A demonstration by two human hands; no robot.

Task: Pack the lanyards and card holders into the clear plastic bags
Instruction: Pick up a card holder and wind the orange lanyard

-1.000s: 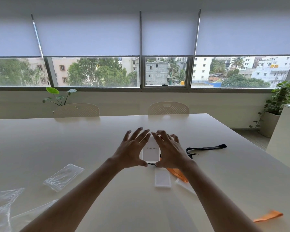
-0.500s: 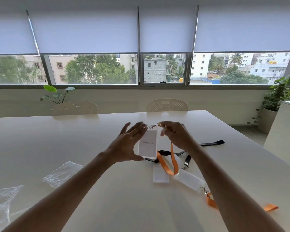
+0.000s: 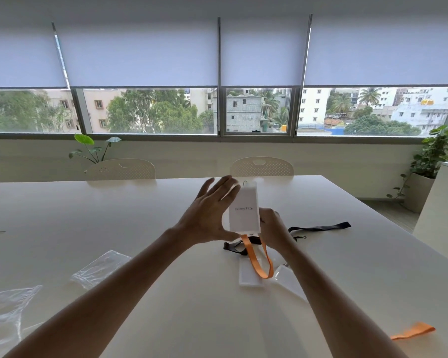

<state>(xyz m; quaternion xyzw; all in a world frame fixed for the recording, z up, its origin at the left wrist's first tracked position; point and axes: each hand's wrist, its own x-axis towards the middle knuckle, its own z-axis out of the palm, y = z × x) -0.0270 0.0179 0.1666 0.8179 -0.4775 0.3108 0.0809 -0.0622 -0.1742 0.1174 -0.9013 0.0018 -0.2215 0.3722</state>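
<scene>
My left hand [image 3: 207, 215] holds a white card holder [image 3: 245, 210] upright above the table, thumb under its bottom edge and fingers at its top. A metal clip ring [image 3: 245, 182] shows at the card's top. My right hand [image 3: 273, 226] is right behind the card, its fingers hidden. An orange lanyard [image 3: 260, 257] hangs in a loop from below the card. A black lanyard [image 3: 321, 226] lies on the table behind. A second white card holder [image 3: 248, 277] and a clear one [image 3: 289, 281] lie under the loop. Clear plastic bags [image 3: 101, 267] [image 3: 5, 308] lie at the left.
An orange strap end [image 3: 411, 332] lies near the table's right front. Two white chairs [image 3: 261, 166] [image 3: 120, 169] stand at the far side of the white table [image 3: 140, 215]. A white cabinet [image 3: 442, 215] and a potted plant [image 3: 432, 161] are on the right.
The card holder has been raised and turned more upright in my left hand. My right hand dropped from the clip at the card's top to behind the card. The orange loop hangs lower.
</scene>
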